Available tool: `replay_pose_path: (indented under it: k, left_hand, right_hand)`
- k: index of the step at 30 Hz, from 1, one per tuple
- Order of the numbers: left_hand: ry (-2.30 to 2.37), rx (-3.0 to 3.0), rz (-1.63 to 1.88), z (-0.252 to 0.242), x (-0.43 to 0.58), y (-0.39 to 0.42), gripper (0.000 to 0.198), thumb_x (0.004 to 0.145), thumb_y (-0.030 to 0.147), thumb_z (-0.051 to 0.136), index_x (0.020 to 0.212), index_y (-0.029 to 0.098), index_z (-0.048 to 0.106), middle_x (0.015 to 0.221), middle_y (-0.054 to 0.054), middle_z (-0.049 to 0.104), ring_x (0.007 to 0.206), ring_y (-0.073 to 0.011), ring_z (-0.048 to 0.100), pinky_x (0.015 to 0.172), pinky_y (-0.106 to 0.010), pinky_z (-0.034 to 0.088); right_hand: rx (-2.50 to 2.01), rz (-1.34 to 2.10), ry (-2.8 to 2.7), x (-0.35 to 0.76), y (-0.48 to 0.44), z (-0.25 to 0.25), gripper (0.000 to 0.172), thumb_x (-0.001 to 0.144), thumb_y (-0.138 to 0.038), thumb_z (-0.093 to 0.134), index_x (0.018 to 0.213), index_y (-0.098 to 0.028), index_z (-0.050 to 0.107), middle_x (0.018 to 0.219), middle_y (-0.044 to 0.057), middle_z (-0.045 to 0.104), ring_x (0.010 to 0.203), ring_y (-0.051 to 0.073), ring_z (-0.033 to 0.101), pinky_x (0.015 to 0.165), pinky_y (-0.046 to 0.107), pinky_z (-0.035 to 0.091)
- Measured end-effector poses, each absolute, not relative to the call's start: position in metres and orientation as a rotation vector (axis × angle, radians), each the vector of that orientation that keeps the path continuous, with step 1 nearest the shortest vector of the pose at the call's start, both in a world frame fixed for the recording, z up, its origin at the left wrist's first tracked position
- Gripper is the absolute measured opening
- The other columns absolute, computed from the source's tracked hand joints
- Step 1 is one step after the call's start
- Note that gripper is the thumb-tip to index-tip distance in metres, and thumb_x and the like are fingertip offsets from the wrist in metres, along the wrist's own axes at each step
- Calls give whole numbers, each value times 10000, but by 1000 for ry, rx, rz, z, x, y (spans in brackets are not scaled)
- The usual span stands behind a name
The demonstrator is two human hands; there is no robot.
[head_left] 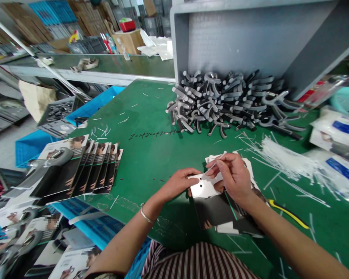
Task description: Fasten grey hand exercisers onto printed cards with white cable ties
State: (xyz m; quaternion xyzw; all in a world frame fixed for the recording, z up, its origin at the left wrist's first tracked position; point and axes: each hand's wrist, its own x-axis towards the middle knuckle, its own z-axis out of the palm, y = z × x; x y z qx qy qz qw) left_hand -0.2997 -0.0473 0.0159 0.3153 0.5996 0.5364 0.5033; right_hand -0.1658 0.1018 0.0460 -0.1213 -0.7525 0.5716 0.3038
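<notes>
My left hand point(180, 184) grips the edge of a printed card with a pale metallic panel point(202, 186) that has small round holes in it. My right hand point(231, 176) pinches a thin white plastic tie point(216, 162) just above that panel. The card's black printed part point(213, 213) lies under my wrists on other cards. A metal bangle point(146, 214) circles my left wrist. A heap of grey Y-shaped plastic-and-metal pieces point(218, 102) lies beyond my hands.
A fanned row of printed cards point(87, 172) lies left on the green work table point(151, 155). A tangle of white ties point(287, 159) lies right, near a yellow-and-black tool point(291, 214). A grey shelf unit point(238, 42) stands behind; bagged goods point(337, 147) sit right, blue crates point(31, 147) left.
</notes>
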Motion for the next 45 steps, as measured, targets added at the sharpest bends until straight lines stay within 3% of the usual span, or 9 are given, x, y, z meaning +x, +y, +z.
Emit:
replay_pose_path:
  k: [5,8,13,19,27,33,36,40,45]
  left_hand:
    - [1508,704,1446,9,-297,-49,390,926,459,534,1085,155,720,1017,-66,685,839,-158,579,715,-234,421]
    - [1419,567,1552,-4,-290,-53,409,924,489,532,1072,149,705,977,-64,678,760,-135,568,659,-225,417]
    - [1308,361,1634,-26,-276,-60,437,911,540,515,1034,152,675,758,-11,621,600,-108,523,564,-225,417]
    - [1373,384,1557,-32,-268,-60,287,740,355,763,900,124,709,629,40,565,493,-60,430,470,-187,323]
    - [1409,342,1608,-32,-260,-58,265,681,259,769,882,135,649,649,48,576,479,-49,406,443,-167,284]
    - [1437,338,1700,-31,-252,-60,295,643,230,796,839,173,582,706,43,600,629,-95,531,576,-181,403]
    - [1456,480,1585,-25,-246,-79,191,774,245,711,940,167,660,806,-10,660,703,-131,580,648,-224,444]
    - [1544,763,1389,-13,-240,-108,220,888,258,604,1069,202,714,956,-54,688,884,-196,620,802,-289,466]
    - [1901,816,1508,-16,-236,-97,130,862,205,609,813,203,731,868,-44,652,858,-194,593,823,-291,442]
  right_hand:
    - [-347,1561,-2134,-165,103,38,102,1007,-333,473,1023,-232,463,877,25,715,691,137,698,636,276,570]
    - [-418,1651,-2243,-163,102,39,137,995,-349,488,986,-215,511,790,18,700,668,133,673,626,264,551]
    - [-520,1935,-2204,-162,106,42,204,942,-398,558,926,-194,565,767,23,676,594,113,604,446,195,449]
    - [-539,2101,-2176,-162,115,39,210,916,-398,590,905,-188,576,724,14,676,542,99,560,400,169,388]
    - [-543,2059,-2241,-164,114,40,182,908,-362,592,867,-187,572,668,-8,652,507,84,537,429,170,402]
    - [-612,2021,-2223,-165,111,38,156,892,-359,604,894,-211,555,569,-65,586,392,71,460,381,179,350]
    - [-609,1986,-2265,-164,109,40,152,889,-356,603,883,-205,581,594,-50,599,410,76,469,387,189,336]
    - [-554,1889,-2351,-162,108,41,126,893,-324,589,863,-203,607,608,-48,582,423,75,447,419,204,323]
    - [-408,1629,-2516,-164,109,40,111,895,-291,575,841,-209,627,658,-29,581,534,110,492,514,234,364]
